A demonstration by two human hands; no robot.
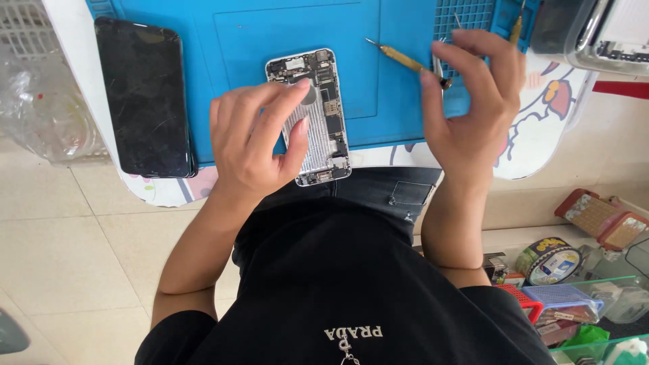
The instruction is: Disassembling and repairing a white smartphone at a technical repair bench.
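**Opened phone on the blue mat**

While my left hand [253, 145] rests spread over the opened phone [315, 115] on the blue mat [236, 40], my right hand [476, 94] pinches a screwdriver [405, 61] beside it, near the worktop [541, 128] edge.

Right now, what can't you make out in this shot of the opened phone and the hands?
Head view:
- Opened phone: left hand covers its middle left.
- Right hand: whether it grips the screwdriver; fingers cover the handle end.
- Small tool and clear box: cut off by the top edge.
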